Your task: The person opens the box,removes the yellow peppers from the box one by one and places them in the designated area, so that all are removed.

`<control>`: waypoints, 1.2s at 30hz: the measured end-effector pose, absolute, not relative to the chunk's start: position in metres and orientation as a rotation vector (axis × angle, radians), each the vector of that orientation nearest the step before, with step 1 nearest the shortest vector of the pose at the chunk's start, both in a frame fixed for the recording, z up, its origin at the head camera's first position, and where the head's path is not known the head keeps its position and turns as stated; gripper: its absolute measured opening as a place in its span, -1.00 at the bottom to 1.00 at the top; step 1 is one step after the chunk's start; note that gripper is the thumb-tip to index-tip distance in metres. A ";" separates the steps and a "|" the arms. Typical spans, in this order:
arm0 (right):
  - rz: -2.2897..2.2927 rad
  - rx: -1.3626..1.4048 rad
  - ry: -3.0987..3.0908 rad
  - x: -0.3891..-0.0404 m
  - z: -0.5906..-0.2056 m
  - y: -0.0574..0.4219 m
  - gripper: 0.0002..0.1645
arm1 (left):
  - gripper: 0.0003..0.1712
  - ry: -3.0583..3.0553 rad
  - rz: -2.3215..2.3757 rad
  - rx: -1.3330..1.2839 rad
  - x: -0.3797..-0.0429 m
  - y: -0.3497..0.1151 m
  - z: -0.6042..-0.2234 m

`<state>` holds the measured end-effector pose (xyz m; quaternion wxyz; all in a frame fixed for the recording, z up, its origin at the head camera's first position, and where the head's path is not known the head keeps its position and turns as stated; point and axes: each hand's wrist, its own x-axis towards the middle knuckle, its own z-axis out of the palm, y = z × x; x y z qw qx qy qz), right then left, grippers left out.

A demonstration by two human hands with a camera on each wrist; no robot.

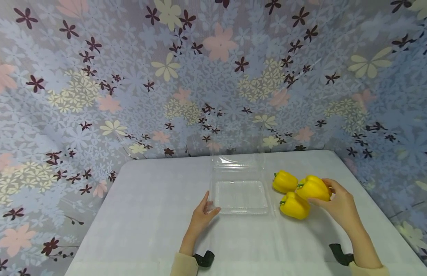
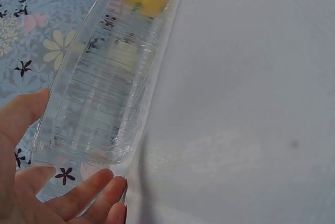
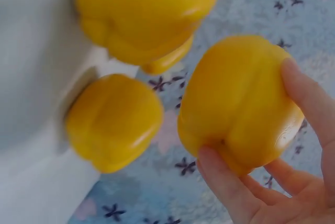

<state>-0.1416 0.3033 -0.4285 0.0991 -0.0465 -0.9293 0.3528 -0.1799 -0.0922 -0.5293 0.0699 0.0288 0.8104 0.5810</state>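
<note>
A yellow bell pepper (image 1: 314,187) is gripped in my right hand (image 1: 342,209), thumb on one side and fingers round the other. In the right wrist view the held pepper (image 3: 241,103) shows its smooth lobes, apart from the two others. Those two yellow peppers lie just left of it, one farther back (image 1: 284,181) and one nearer (image 1: 294,206), green stems facing left. A clear plastic clamshell box (image 1: 241,211) stands mid-table with its lid (image 1: 238,163) folded back. Beside its near left corner is my left hand (image 1: 201,216), fingers spread and relaxed around the box end (image 2: 78,156).
A white cloth (image 1: 148,214) covers the table. Behind and along the sides hangs a blue flowered curtain (image 1: 199,96). Each wrist carries a black mount, one at the left (image 1: 204,259) and one at the right (image 1: 340,254).
</note>
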 end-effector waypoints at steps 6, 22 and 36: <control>1.002 -0.240 -2.760 -0.131 -0.445 0.320 -0.02 | -0.07 2.416 1.773 0.099 -0.178 -0.092 -0.529; 1.016 -0.407 -2.875 -0.122 -0.471 0.344 0.10 | -0.08 2.414 1.779 0.106 -0.178 -0.092 -0.529; 1.021 -0.449 -2.910 -0.120 -0.484 0.347 0.09 | -0.09 2.431 1.778 0.096 -0.178 -0.092 -0.528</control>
